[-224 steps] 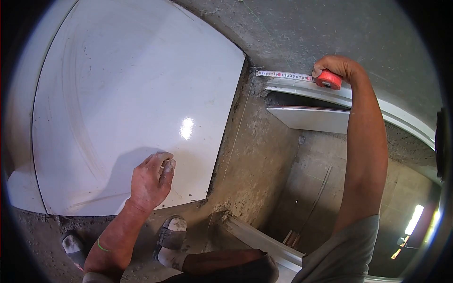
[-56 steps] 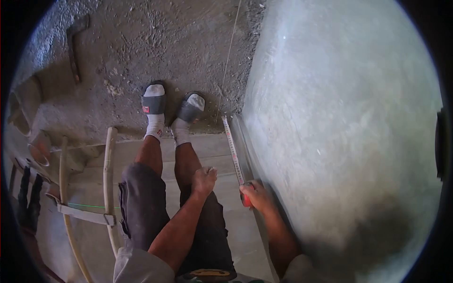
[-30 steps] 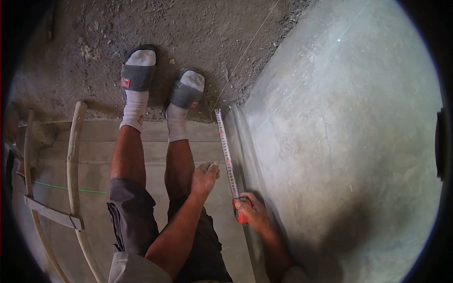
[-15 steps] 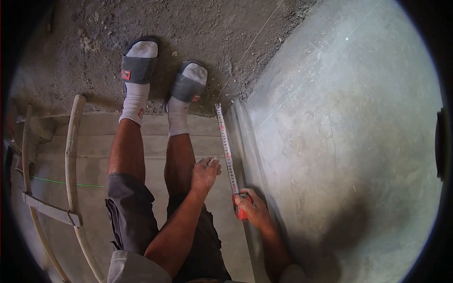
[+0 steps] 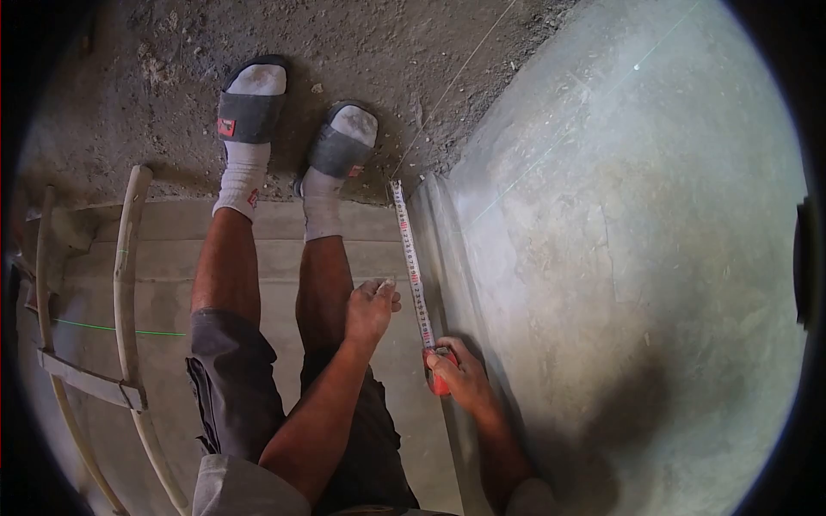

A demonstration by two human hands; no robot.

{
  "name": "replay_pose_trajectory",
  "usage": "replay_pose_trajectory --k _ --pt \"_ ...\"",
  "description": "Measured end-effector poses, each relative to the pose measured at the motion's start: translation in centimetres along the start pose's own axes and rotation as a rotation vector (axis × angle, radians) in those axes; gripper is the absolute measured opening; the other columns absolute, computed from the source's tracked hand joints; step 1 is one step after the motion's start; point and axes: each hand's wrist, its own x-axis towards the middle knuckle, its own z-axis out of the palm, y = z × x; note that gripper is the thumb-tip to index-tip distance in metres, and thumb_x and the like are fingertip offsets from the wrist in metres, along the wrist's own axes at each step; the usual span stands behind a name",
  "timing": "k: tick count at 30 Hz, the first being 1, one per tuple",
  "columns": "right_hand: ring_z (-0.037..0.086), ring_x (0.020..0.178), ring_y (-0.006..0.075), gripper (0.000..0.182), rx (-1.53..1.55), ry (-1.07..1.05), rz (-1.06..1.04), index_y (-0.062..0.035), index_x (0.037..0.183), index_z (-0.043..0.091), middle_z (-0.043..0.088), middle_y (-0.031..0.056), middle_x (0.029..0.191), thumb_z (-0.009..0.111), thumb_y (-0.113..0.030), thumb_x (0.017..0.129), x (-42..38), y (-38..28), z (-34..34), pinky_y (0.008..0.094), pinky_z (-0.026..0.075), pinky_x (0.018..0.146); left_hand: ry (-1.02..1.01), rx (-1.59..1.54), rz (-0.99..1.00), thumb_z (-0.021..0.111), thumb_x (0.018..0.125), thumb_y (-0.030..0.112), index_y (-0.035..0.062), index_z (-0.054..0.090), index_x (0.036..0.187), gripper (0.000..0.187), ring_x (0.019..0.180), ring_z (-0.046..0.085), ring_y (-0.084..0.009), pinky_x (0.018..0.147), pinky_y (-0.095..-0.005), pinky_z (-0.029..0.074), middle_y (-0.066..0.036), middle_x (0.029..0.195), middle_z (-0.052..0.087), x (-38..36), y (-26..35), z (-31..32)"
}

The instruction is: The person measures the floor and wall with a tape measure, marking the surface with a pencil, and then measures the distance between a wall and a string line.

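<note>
The tape measure (image 5: 412, 268) points away from the person, leaning slightly left; the right hand (image 5: 465, 377) clamps its case, the left hand (image 5: 370, 313) curls beside it, hold unclear.

Lighting: dim, soft. Wall (image 5: 551, 284), right: paler far, shadow (image 5: 632, 408) near. Picture edges: curved, black corners.

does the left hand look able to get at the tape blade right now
Probably yes: the left hand is close beside the tape blade, with nothing visible between them. The right hand grips the red case at the blade's lower end, leaving most of the blade uncovered.
</note>
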Motion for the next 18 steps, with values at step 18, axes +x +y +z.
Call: replay_pose_trajectory --k 18 --pt "0.06 0.079 0.0139 0.058 -0.057 0.004 -0.013 0.0004 0.118 0.052 0.063 0.0079 0.085 0.065 -0.045 0.084 0.1 -0.1 -0.1 0.0292 0.049 0.069 0.268 0.363 0.699 0.054 0.096 0.026 -0.0018 0.063 0.104 0.031 0.08 0.065 -0.0235 0.073 -0.0351 0.05 -0.016 0.085 0.065 3.5 -2.3 -0.1"
